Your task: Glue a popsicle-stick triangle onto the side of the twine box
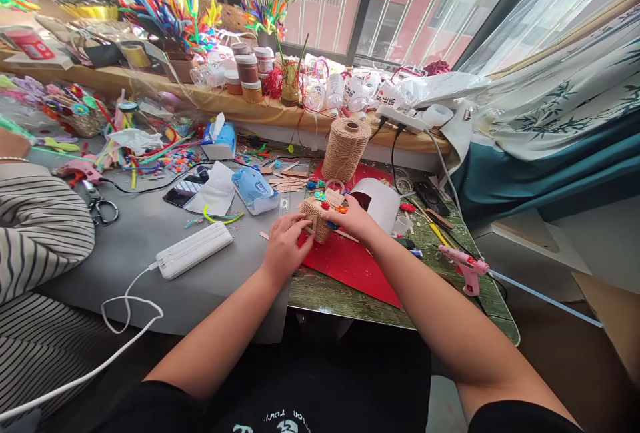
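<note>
Between my two hands is a small twine-wrapped craft piece (317,213), with light wooden pieces on it and red, teal and orange flower-like decorations on top. My left hand (289,241) grips its left front side, fingers bent against the twine near a small wooden piece. From the right, my right hand (357,218) is closed on the piece near the orange and blue decorations; its fingertips are partly hidden. Beneath lies a red sheet (345,263). Just behind stands a large spool of twine (347,150), and a white paper roll (379,203) lies to the right.
A pink glue gun (466,268) sits at the right table edge. Left are a white power bank (194,250) with a cable, a tissue pack (254,190), a phone (186,188) and scissors (103,208). A person's striped sleeve (43,226) is at far left. Jars (247,70) line the sill.
</note>
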`<state>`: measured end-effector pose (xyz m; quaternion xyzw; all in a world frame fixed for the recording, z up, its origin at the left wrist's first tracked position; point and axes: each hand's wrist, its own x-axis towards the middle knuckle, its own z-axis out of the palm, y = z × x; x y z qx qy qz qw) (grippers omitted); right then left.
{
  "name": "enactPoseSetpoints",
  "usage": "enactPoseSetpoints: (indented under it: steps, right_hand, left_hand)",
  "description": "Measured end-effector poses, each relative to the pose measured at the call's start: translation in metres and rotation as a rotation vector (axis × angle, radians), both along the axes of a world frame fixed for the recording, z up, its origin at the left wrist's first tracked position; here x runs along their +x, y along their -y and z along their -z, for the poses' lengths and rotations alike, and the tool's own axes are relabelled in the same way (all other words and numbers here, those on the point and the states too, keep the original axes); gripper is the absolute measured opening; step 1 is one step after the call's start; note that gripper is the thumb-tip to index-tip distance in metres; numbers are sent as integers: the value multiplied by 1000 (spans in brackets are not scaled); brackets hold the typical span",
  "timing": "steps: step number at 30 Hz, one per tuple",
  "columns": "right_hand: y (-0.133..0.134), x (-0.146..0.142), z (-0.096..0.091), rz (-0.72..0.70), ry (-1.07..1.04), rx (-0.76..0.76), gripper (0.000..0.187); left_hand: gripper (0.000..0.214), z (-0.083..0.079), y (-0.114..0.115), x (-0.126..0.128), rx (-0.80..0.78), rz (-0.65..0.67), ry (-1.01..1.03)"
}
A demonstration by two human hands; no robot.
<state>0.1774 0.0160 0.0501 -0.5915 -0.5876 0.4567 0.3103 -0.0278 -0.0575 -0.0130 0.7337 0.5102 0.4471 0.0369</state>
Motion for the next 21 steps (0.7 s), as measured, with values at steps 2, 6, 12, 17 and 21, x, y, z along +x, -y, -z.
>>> enactPoseSetpoints:
  steps: [2, 6, 12, 17, 21]
  right_hand:
    - [-1, 0, 1, -3, -13, 5, 92]
    - [-3, 1, 3, -6, -22, 6, 91]
    - [-5, 1, 3, -14, -44, 14, 84]
    - [-4, 1, 2, -32, -62, 15, 84]
    - [-3, 0, 0, -29, -59, 10, 84]
  left_hand:
    - [30, -1, 1, 0, -9, 1, -11]
    - [30, -3, 1, 0, -31, -8, -13]
    - [32, -3, 2, 0, -44, -22, -30]
    - [32, -1, 2, 0, -40, -17, -44]
    - [30, 0, 1, 0, -26, -27, -41]
